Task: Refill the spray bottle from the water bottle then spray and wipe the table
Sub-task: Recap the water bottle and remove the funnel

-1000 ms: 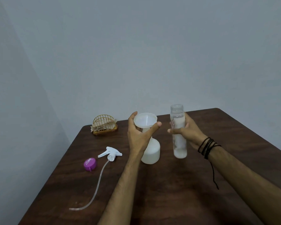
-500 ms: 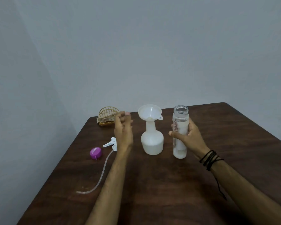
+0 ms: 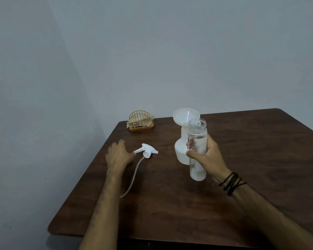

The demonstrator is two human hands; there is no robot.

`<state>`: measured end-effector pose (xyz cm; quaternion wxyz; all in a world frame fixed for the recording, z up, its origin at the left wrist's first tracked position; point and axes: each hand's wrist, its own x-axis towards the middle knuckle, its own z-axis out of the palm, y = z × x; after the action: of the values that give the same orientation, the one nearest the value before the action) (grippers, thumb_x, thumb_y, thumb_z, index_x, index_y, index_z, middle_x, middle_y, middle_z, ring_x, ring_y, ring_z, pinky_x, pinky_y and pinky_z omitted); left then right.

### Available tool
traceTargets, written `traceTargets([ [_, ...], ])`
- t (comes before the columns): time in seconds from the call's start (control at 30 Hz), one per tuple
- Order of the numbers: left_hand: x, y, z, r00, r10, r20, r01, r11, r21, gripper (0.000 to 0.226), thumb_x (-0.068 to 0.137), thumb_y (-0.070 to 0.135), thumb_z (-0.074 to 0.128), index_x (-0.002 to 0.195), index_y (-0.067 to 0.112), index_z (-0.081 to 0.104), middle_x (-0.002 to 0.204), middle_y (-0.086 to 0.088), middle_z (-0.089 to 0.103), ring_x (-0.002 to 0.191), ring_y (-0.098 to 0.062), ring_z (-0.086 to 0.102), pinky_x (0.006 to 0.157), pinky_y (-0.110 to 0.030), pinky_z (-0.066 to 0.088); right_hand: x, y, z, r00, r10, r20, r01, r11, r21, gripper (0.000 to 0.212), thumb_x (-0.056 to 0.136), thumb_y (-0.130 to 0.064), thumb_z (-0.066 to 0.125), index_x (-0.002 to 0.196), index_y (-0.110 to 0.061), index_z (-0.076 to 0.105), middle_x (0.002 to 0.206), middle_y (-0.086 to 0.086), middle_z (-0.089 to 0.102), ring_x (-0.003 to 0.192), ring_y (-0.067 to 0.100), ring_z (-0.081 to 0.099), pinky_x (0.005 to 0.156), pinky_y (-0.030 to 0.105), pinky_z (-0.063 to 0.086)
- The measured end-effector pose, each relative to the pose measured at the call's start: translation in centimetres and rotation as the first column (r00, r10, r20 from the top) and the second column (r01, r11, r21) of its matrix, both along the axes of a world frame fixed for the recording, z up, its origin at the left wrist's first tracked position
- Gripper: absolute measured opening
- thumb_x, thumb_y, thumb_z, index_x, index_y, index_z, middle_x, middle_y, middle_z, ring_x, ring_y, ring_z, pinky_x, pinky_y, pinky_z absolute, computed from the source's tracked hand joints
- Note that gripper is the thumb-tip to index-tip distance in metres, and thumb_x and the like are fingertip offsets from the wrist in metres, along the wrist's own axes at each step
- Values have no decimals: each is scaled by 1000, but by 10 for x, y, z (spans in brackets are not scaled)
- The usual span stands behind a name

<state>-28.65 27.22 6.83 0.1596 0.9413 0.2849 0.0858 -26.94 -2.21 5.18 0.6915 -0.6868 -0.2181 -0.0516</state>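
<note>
Clear water bottle (image 3: 197, 150) gripped by right hand (image 3: 209, 157); left hand (image 3: 118, 156) fingers spread.

Dark matt wood-grain table (image 3: 170, 204), clear glossy plastic water bottle (image 3: 197, 141), seemingly wire napkin holder (image 3: 141, 121).

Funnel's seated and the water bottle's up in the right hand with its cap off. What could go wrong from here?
1. Nothing steadies the funnel: the left hand lies on the table beside the spray head. The white spray bottle looks light, so a bump while pouring might tip it.
2. The right hand holds the open water bottle in a one-handed grip; a fast tilt could overshoot the funnel.
</note>
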Motion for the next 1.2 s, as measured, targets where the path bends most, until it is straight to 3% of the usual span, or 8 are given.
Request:
traceTargets([
  [0.13,-1,10,-14,993,-38,-114,25,993,-111,61,85,26,78,140,22,53,140,-8,54,127,-27,52,101,-44,50,-4,12,-1,999,32,-1,-32,999,16,52,66,-14,75,113,-27,60,100,-1,71,94,19,70,83,37,58],
  [0.3,-3,10,-22,999,-38,-28,33,984,-175,52,88,19,74,135,19,52,135,-9,57,121,-25,56,97,-41,52,-3,20,-2,999,43,1,-43,999,10,51,65,-21,76,112,-32,60,101,0,70,91,26,69,80,53,59],
  [0.4,-7,-1,-3,984,-43,170,84,967,-240,55,91,20,70,141,17,47,138,-12,56,119,-27,58,97,-41,52,-2,25,-3,999,37,12,-37,999,4,51,66,-19,76,112,-30,59,99,2,68,90,28,68,80,56,59],
  [0.53,-32,-45,47,793,-168,586,367,899,-239,43,99,24,59,141,25,48,127,0,59,105,-12,58,81,-16,46,-1,32,-4,998,55,29,-56,998,8,45,71,-7,75,110,-21,58,96,4,68,89,24,67,84,45,59],
  [0.63,-49,-79,70,607,-309,732,654,718,-240,39,96,32,53,135,31,55,122,6,62,107,-8,60,89,-18,49,0,39,-5,997,54,46,-54,999,1,46,74,1,75,110,-21,58,94,-7,68,90,18,68,83,36,59],
  [0.8,-50,-103,73,506,-584,635,759,652,-5,42,97,28,52,139,22,56,126,1,57,115,-14,55,90,-15,46,-3,47,-2,995,64,77,-64,998,-5,56,77,7,73,123,-18,55,102,-16,68,99,7,67,83,19,53],
  [1.03,-38,-105,82,574,-681,455,711,690,135,38,102,34,46,137,25,58,116,1,53,108,-6,52,85,-6,41,-5,55,2,988,88,129,-84,996,-38,57,79,-2,72,130,-16,50,116,2,67,109,17,66,94,37,56],
  [1.2,-36,-108,83,575,-666,476,682,711,170,49,90,52,60,131,26,65,112,5,57,105,-9,56,84,-20,51,-4,56,0,987,82,141,-76,996,-42,56,82,2,71,129,-19,49,114,0,67,108,17,66,92,33,57],
])
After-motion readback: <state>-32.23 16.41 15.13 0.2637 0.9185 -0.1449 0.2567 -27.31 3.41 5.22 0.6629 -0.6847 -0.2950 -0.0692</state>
